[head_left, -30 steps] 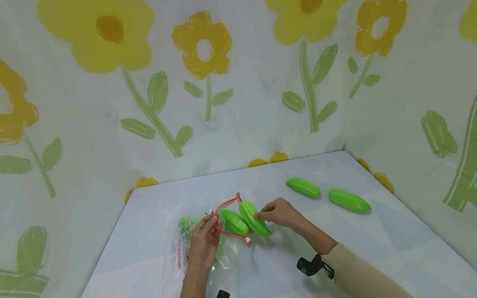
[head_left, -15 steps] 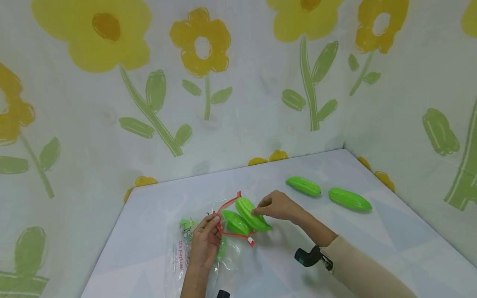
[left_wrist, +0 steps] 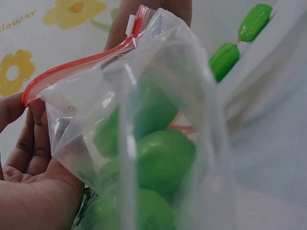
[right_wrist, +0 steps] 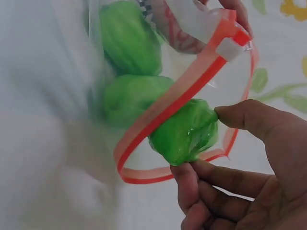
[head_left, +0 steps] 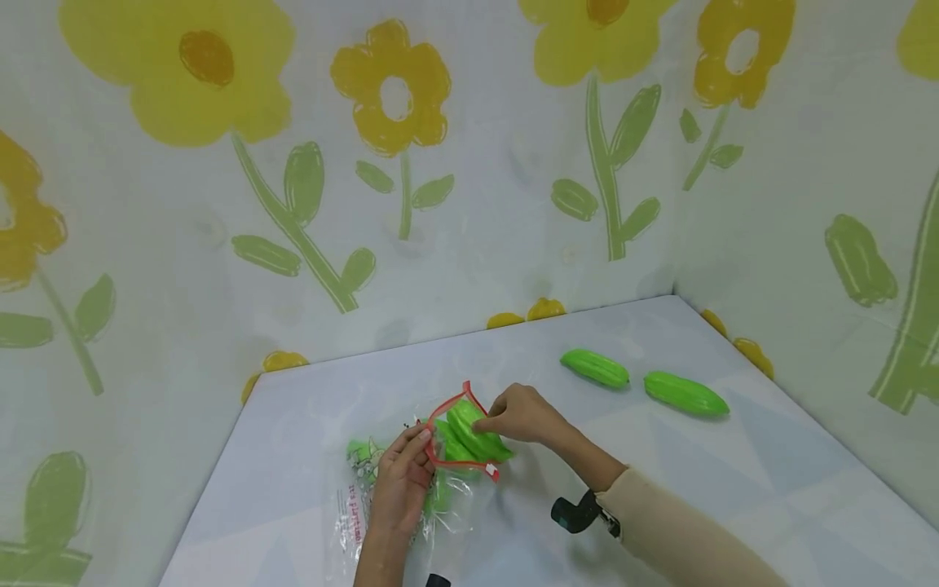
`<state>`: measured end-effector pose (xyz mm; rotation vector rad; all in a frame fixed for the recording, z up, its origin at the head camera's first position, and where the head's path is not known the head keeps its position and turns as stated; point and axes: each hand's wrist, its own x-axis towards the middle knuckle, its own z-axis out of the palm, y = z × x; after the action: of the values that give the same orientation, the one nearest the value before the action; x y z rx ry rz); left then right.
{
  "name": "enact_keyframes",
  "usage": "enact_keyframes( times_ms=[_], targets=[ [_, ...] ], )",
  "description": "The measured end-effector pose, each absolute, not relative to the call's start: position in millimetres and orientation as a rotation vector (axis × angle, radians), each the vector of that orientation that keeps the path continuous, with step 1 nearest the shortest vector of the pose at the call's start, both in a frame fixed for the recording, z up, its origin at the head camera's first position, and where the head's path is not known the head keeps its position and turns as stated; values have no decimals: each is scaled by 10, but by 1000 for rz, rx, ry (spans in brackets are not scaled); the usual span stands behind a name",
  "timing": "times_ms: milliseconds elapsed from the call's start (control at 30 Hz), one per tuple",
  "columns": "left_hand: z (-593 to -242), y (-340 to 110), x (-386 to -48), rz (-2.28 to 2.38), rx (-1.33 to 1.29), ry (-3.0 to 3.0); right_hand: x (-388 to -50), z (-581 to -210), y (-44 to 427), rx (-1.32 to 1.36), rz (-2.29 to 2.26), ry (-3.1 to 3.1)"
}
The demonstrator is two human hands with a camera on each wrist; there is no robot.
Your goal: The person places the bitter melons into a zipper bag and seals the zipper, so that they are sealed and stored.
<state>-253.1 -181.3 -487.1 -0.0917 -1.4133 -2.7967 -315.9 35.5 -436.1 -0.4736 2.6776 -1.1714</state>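
Observation:
My right hand (head_left: 522, 414) pinches a bright green, ribbed gourd (right_wrist: 184, 132) by its end, between thumb and fingers. Most of this gourd is inside the mouth of a clear zip bag (head_left: 456, 465) with a red closure strip and a white slider. My left hand (head_left: 403, 481) holds the mouth's left edge between thumb and fingers, keeping it spread. Several more green gourds show through the film; in the left wrist view one gourd (left_wrist: 165, 160) lies in the middle of the bag. Red print and a cartoon drawing mark the bag's left part.
Two more green gourds, one (head_left: 595, 368) farther left and one (head_left: 686, 394) to the right, lie on the table (head_left: 293, 424) at the back right. A flower-printed cloth wall (head_left: 477, 269) rises behind and to the right.
My right hand has moved left, sliding the pinched gourd deeper into the bag mouth over the other gourd. My left hand keeps its hold on the edge.

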Motion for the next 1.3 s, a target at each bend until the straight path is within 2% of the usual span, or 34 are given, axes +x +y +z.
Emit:
enact_keyframes(
  times_ms=[667, 1300],
  targets=[
    [-4868, -1801, -2523, -2792, -84, -1395, -3045, -4571, 156, -277, -1347, 2680],
    [-4842, -1809, -2526, -2799, -15, -1389, -2953, -4679, 88, -292, -1388, 2570]
  ],
)
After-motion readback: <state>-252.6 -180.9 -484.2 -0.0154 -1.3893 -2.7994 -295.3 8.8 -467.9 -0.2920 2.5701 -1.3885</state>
